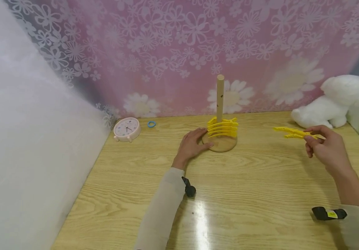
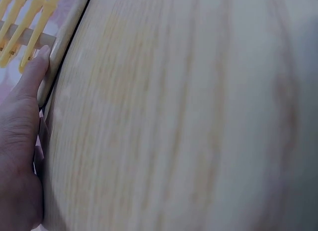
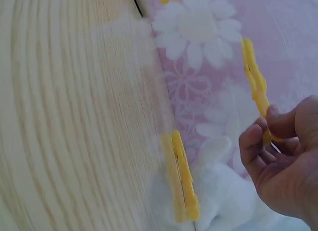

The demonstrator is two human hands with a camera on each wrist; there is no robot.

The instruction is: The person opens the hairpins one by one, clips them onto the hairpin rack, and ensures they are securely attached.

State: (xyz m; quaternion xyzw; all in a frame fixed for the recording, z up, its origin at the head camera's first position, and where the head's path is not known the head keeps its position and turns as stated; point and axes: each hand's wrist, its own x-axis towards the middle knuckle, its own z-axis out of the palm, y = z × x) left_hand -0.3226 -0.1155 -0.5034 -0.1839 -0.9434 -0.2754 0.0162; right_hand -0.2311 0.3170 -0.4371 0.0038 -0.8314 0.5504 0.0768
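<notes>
A round wooden stand with an upright post stands near the back of the table. Several curved yellow plastic pieces are stacked around the post's lower part. My left hand holds the stand's base at its left edge, the thumb on its upper face in the left wrist view. To the right, my right hand pinches one end of a long, thin yellow plastic piece between thumb and fingers, above the table. Another such yellow piece lies on the table near the white plush toy.
A pink alarm clock and a small blue ring are at the back left. At the back right sits a white plush toy. A floral pink curtain borders the table's back, with a white surface on the left.
</notes>
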